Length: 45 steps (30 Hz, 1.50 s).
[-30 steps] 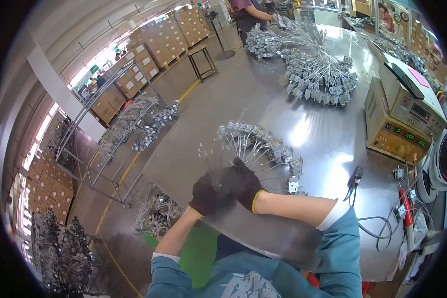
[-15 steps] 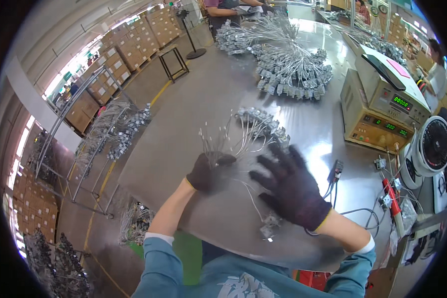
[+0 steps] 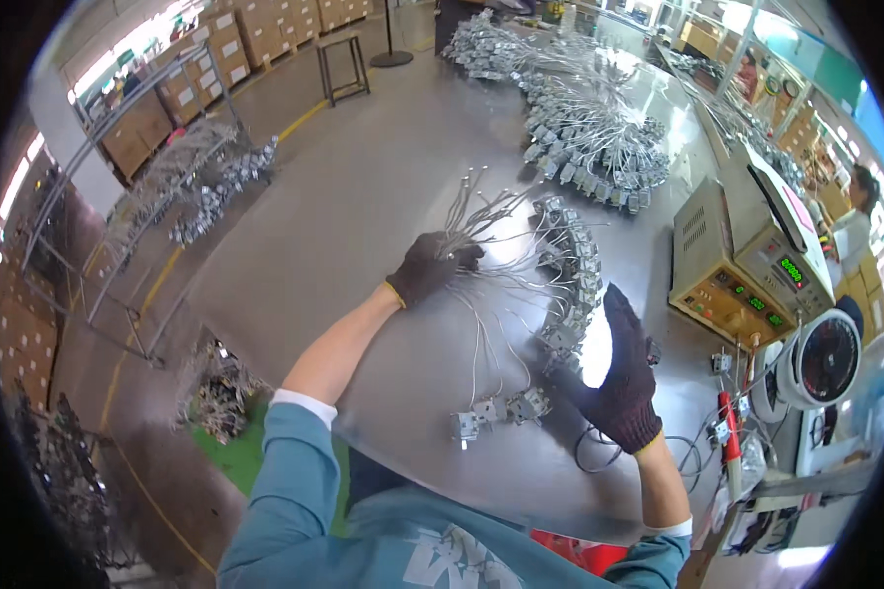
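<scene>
Fingers on your left hand (image 3: 427, 270) are clenched around a wire bundle (image 3: 459, 236); those on your right hand (image 3: 624, 388) are spread, grasping nothing that shows. Beneath both lies the broad metal counter (image 3: 383, 206), with a large heap of wired blocks (image 3: 599, 157) toward its far end and stacked instruments (image 3: 727, 260) on your right. A curved row of metal blocks (image 3: 575, 265) rests between and beyond your hands, its wires running into your left grip; whether your right thumb touches its near end, I cannot tell. Nearer you, three blocks (image 3: 525, 404) sit apart, their wires also leading to that grip. Smallest, the wire ends (image 3: 476, 177) fan loose past your left glove. You seem to be arranging the blocks. The next move probably calls for a firm left grip while the right hand brings those three alongside the row, untangled.
</scene>
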### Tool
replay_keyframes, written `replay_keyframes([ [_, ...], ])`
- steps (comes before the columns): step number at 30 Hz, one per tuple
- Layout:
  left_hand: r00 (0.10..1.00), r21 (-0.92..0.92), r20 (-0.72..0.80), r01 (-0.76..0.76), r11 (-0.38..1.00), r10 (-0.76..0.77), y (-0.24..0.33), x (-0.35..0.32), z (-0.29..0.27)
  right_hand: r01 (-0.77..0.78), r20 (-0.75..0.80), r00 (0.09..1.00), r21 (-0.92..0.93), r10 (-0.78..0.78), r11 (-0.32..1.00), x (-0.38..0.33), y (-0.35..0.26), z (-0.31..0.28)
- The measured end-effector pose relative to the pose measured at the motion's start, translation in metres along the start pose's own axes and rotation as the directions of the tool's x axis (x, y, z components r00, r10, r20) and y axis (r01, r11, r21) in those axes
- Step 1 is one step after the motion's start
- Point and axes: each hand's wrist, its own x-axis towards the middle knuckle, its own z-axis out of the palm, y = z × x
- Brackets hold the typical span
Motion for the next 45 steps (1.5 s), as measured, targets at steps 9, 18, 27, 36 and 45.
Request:
replay_keyframes([
  [9,0.986,-0.184,0.071,-0.133,0.974,0.148,-0.013,-0.008,-0.015,0.016,0.089,0.996,-0.033,-0.013,0.999,0.016,-0.005,0.041],
  [18,0.975,0.11,0.065,-0.218,0.97,0.212,-0.02,-0.003,-0.019,0.068,0.149,0.986,0.054,-0.075,0.996,-0.015,-0.068,0.067],
  [27,0.945,0.165,0.18,-0.301,0.939,0.272,-0.022,0.001,-0.022,0.24,0.353,0.905,0.037,-0.237,0.97,-0.045,-0.07,0.079],
  [36,0.971,0.26,0.137,-0.226,0.939,0.196,-0.004,0.001,-0.025,0.012,0.121,0.992,0.1,-0.025,0.995,0.009,-0.05,0.017],
  [45,0.992,-0.192,0.109,-0.034,0.981,0.056,-0.024,-0.006,-0.019,-0.227,0.192,0.958,0.052,0.213,0.973,0.038,0.046,0.039],
])
